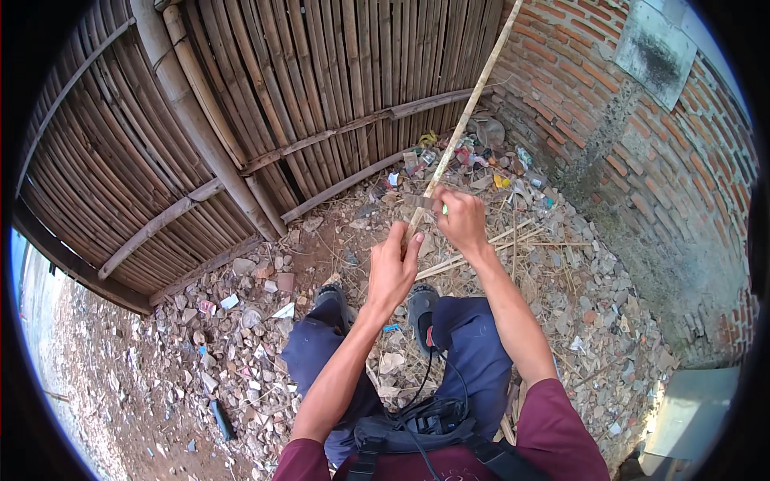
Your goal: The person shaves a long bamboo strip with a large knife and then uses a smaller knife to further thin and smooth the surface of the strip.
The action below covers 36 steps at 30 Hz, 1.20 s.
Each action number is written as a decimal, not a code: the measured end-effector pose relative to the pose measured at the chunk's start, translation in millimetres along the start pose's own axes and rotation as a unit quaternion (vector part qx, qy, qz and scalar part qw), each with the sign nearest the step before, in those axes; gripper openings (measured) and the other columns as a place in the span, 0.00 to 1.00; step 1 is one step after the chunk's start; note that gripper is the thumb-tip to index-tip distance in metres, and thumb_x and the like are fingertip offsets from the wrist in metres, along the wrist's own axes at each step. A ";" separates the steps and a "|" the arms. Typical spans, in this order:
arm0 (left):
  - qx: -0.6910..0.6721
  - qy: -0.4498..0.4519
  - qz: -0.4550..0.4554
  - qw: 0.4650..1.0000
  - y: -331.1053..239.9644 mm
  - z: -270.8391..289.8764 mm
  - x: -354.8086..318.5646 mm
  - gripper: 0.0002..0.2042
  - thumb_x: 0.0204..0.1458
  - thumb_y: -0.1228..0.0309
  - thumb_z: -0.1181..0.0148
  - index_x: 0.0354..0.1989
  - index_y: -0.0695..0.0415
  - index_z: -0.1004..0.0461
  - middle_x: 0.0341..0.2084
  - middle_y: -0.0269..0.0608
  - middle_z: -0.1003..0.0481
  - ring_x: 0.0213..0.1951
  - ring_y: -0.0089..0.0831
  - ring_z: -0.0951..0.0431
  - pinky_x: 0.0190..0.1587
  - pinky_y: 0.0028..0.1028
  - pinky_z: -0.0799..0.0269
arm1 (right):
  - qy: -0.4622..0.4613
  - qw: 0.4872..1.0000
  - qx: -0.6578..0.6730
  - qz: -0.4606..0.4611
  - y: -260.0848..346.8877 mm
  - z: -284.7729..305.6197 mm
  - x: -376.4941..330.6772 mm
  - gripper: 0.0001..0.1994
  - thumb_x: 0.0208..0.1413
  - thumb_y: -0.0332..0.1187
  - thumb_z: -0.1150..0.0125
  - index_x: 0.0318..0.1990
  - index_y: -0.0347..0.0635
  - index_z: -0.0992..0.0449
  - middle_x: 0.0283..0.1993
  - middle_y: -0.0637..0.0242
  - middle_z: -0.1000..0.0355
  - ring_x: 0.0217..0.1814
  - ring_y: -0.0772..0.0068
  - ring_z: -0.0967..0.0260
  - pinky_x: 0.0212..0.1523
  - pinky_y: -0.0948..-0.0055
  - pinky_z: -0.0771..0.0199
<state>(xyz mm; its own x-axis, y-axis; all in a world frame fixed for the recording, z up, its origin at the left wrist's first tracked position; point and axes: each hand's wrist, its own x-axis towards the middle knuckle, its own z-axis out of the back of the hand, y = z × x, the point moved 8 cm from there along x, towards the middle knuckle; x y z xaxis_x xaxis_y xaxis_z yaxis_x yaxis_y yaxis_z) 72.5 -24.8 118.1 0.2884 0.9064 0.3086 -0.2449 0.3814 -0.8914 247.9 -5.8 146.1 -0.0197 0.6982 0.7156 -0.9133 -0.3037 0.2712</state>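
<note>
A bamboo strip (pixel 463 120) is pinched in the grip of the left hand (pixel 389 271), reaching toward one o'clock; a knife (pixel 419 202) is clasped by the right hand (pixel 463 222), its blade across the strip. Should the blade skid toward seven o'clock, the left hand could be nicked; if twisted, the far end might be jarred against the brick wall (pixel 626 144) at two o'clock.

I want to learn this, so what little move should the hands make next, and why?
Perhaps the right hand should slide the knife gently outward along the long strip, because the blade lies across it, close to the left hand gripping below.
</note>
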 end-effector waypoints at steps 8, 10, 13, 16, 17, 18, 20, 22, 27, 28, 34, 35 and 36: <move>-0.028 0.002 -0.031 0.999 -1.0 -5.7 -1.3 0.10 0.72 0.66 0.44 0.45 0.63 0.28 0.18 0.49 0.32 0.21 0.35 0.34 0.29 0.39 0.36 | -0.005 1.000 -0.004 0.020 3.6 2.7 -0.9 0.03 0.54 0.27 0.37 0.34 0.41 0.18 0.33 0.57 0.17 0.27 0.53 0.19 0.29 0.56 0.22; -0.031 -0.004 -0.031 0.999 -2.0 -7.3 -3.7 0.10 0.72 0.66 0.45 0.46 0.63 0.28 0.18 0.50 0.32 0.21 0.37 0.34 0.29 0.40 0.36 | -0.007 0.999 -0.004 0.031 4.4 2.2 -1.2 0.03 0.54 0.27 0.37 0.32 0.40 0.18 0.33 0.57 0.17 0.26 0.53 0.19 0.28 0.56 0.22; -0.011 -0.012 -0.037 0.999 -7.5 -8.7 -7.6 0.08 0.72 0.71 0.47 0.43 0.63 0.31 0.19 0.59 0.30 0.21 0.57 0.28 0.29 0.45 0.33 | 0.000 1.000 -0.008 0.023 2.3 0.8 -1.8 0.04 0.55 0.29 0.37 0.31 0.40 0.18 0.31 0.55 0.18 0.26 0.53 0.20 0.28 0.56 0.22; -0.006 0.002 -0.014 1.000 -6.0 -13.5 -8.8 0.08 0.72 0.71 0.48 0.42 0.63 0.32 0.20 0.61 0.29 0.23 0.62 0.26 0.29 0.47 0.33 | -0.006 1.000 -0.018 0.021 -0.5 -0.1 -3.0 0.09 0.59 0.32 0.39 0.30 0.38 0.19 0.29 0.54 0.18 0.25 0.53 0.20 0.26 0.56 0.22; 0.000 0.001 -0.022 1.000 -6.2 -14.5 -8.7 0.08 0.72 0.71 0.48 0.42 0.63 0.32 0.19 0.61 0.29 0.22 0.61 0.27 0.28 0.48 0.34 | -0.010 1.000 -0.016 0.013 -2.0 0.2 -2.4 0.12 0.62 0.34 0.40 0.30 0.37 0.19 0.28 0.53 0.19 0.24 0.53 0.20 0.25 0.56 0.22; 0.006 0.000 -0.031 1.000 -7.3 -15.1 -8.9 0.08 0.72 0.71 0.48 0.41 0.64 0.32 0.19 0.61 0.29 0.22 0.60 0.27 0.27 0.48 0.34 | -0.014 1.000 -0.013 0.005 -3.2 0.4 -2.2 0.14 0.64 0.36 0.42 0.30 0.37 0.19 0.27 0.52 0.19 0.23 0.53 0.20 0.24 0.56 0.23; -0.006 -0.001 -0.024 1.000 -10.3 -16.5 -8.3 0.10 0.73 0.69 0.49 0.40 0.63 0.32 0.18 0.58 0.31 0.21 0.56 0.29 0.28 0.47 0.35 | -0.026 0.999 -0.022 0.006 -5.0 0.9 -1.4 0.17 0.67 0.38 0.44 0.29 0.37 0.19 0.26 0.53 0.20 0.22 0.53 0.21 0.22 0.56 0.23; -0.015 -0.001 -0.017 1.000 -13.6 -15.8 -8.3 0.12 0.74 0.66 0.49 0.40 0.62 0.32 0.18 0.55 0.33 0.20 0.53 0.32 0.29 0.47 0.36 | -0.038 0.999 -0.028 0.006 -2.7 2.8 0.2 0.19 0.69 0.39 0.45 0.29 0.37 0.19 0.25 0.54 0.20 0.21 0.54 0.21 0.21 0.56 0.24; -0.012 0.004 -0.003 1.000 -19.2 -16.1 -6.5 0.12 0.73 0.66 0.48 0.39 0.62 0.33 0.17 0.55 0.33 0.20 0.53 0.32 0.29 0.47 0.37 | -0.101 0.994 -0.049 0.006 -8.6 6.7 1.8 0.23 0.72 0.42 0.46 0.27 0.39 0.19 0.18 0.59 0.24 0.14 0.63 0.27 0.15 0.62 0.31; -0.009 -0.001 -0.001 1.000 -15.3 -13.0 -10.4 0.12 0.73 0.66 0.48 0.39 0.62 0.33 0.17 0.55 0.33 0.20 0.53 0.32 0.29 0.47 0.37 | -0.101 0.994 -0.044 0.009 -11.5 5.7 6.1 0.23 0.72 0.42 0.46 0.27 0.39 0.19 0.18 0.59 0.24 0.14 0.63 0.27 0.15 0.62 0.31; -0.013 0.022 -0.002 1.000 -11.7 -13.5 -23.3 0.12 0.73 0.68 0.49 0.38 0.63 0.34 0.18 0.59 0.33 0.20 0.58 0.32 0.26 0.46 0.37 | -0.156 0.982 -0.106 -0.024 -39.9 25.2 16.5 0.14 0.69 0.33 0.45 0.33 0.39 0.15 0.16 0.60 0.26 0.13 0.66 0.29 0.14 0.63 0.37; -0.007 0.020 -0.009 1.000 -15.3 -13.2 -22.5 0.12 0.73 0.68 0.48 0.37 0.63 0.35 0.18 0.59 0.33 0.19 0.58 0.32 0.26 0.46 0.38 | -0.138 0.984 -0.086 -0.077 -52.2 23.1 20.1 0.12 0.67 0.32 0.43 0.35 0.39 0.14 0.17 0.58 0.24 0.15 0.64 0.27 0.16 0.61 0.35; -0.005 0.020 -0.012 1.000 -14.9 -14.3 -24.9 0.12 0.73 0.68 0.48 0.37 0.63 0.35 0.18 0.59 0.33 0.19 0.58 0.32 0.26 0.46 0.38 | -0.142 0.983 -0.085 -0.077 -57.1 26.3 23.8 0.12 0.67 0.32 0.43 0.35 0.39 0.14 0.17 0.58 0.24 0.15 0.64 0.27 0.16 0.61 0.35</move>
<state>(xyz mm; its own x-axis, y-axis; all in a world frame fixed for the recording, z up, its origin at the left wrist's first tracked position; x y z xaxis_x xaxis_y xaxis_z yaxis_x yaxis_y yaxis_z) 82.2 -55.6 118.9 0.3308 0.8892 0.3160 -0.2289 0.4005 -0.8873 310.3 11.1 164.6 0.2158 0.5114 0.8318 -0.9521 -0.0789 0.2955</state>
